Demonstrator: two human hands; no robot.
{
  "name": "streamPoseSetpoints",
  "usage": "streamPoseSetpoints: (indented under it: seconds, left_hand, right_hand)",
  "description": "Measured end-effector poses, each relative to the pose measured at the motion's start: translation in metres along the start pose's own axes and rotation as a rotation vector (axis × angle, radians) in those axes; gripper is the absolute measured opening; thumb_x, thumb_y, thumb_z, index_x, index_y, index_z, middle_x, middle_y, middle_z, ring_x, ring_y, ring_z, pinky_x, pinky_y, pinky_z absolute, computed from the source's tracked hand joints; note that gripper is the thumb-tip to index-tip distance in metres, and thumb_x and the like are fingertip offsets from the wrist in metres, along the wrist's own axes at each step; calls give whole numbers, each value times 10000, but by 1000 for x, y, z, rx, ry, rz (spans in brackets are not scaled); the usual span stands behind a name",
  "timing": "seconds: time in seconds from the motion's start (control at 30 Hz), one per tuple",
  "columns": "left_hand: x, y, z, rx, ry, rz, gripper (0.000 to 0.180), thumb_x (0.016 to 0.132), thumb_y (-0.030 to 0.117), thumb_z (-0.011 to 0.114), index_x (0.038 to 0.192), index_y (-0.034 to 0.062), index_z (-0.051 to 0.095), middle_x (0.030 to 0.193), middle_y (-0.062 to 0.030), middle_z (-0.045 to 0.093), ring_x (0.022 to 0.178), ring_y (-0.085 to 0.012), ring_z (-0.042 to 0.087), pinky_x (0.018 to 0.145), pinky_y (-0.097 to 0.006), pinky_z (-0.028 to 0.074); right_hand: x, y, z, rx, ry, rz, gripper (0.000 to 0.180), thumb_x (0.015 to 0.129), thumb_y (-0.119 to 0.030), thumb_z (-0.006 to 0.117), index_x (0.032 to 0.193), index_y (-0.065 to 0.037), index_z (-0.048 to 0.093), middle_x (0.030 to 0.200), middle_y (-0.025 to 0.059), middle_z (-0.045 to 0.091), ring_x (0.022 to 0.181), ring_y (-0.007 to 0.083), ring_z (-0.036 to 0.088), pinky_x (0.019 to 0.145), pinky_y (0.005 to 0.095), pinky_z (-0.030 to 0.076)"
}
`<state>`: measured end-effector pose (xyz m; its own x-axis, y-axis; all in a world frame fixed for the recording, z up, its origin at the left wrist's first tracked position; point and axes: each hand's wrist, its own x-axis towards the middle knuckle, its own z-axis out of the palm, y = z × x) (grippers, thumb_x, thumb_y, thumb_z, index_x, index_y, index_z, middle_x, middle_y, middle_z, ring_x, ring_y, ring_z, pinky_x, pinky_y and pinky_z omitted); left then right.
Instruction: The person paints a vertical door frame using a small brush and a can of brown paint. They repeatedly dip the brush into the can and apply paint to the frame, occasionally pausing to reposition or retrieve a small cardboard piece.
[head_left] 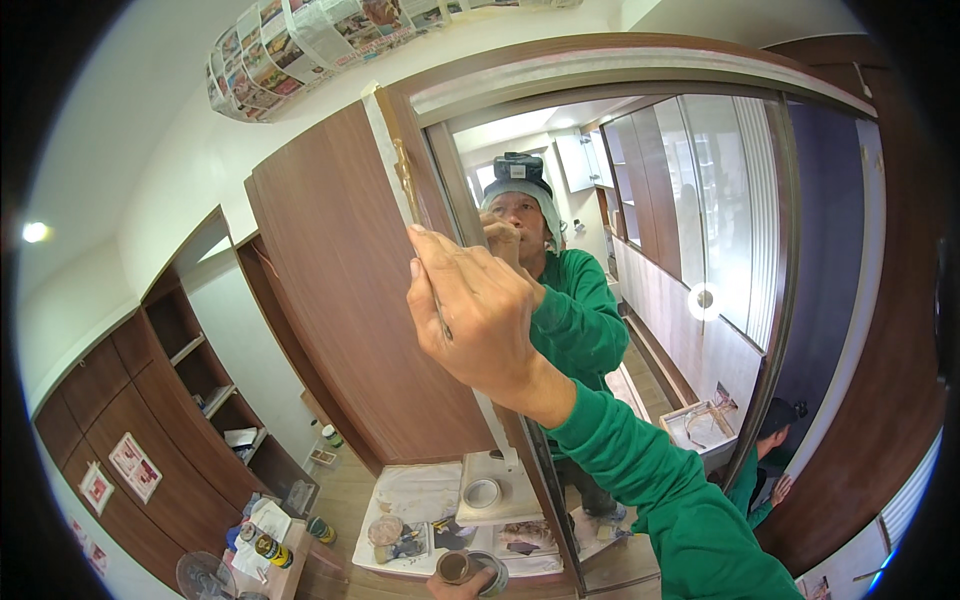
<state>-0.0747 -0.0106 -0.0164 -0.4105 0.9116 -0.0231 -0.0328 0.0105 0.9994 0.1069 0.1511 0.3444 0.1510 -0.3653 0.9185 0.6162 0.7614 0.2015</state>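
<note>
My right hand, in a green sleeve, is closed in a pinch round a slim paintbrush. Its tip points up and lies along the narrow brown wooden trim beside the mirror. A pale strip of tape runs down next to that trim. Low in the picture, my left hand grips a small brown cup. A round can appears right beside that cup; whether the hand also holds it I cannot tell.
A framed mirror reflects my raised arm and the room. Below stands a covered surface with a tape roll and a tub. Cans stand on a bench at lower left. Another person is at lower right.
</note>
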Motion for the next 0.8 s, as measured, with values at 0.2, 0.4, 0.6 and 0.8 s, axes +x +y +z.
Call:
streamPoseSetpoints:
  seconds: [0.2,0.4,0.6,0.8]
  left_hand:
    - [5,-8,2,-33,8,-14,375,733,-51,928,1077,-12,784,991,-95,782,879,-206,736,799,-374,616]
    - [11,-25,5,-121,45,12,389,740,-89,902,1103,-28,777,1009,-112,779,890,-227,739,791,-398,624]
    - [9,-18,8,-85,43,-36,395,730,-111,889,1102,-31,779,1007,-114,776,893,-233,737,798,-401,617]
    - [2,-4,14,-79,50,-57,390,727,-111,890,1093,-35,778,995,-111,772,887,-233,728,795,-408,607]
  right_hand:
    - [-4,0,-2,5,7,9,371,886,-33,720,1238,82,699,1051,192,782,790,282,739,667,373,569]
    - [-7,0,-6,8,0,14,382,884,-28,723,1249,81,699,1054,194,782,786,278,737,656,368,563]
    - [-13,0,-8,11,6,9,391,878,-21,727,1255,79,696,1073,185,780,778,269,729,645,364,550]
    - [-18,-3,-12,4,-24,21,396,876,-22,733,1256,81,697,1077,177,780,780,254,728,634,351,528]
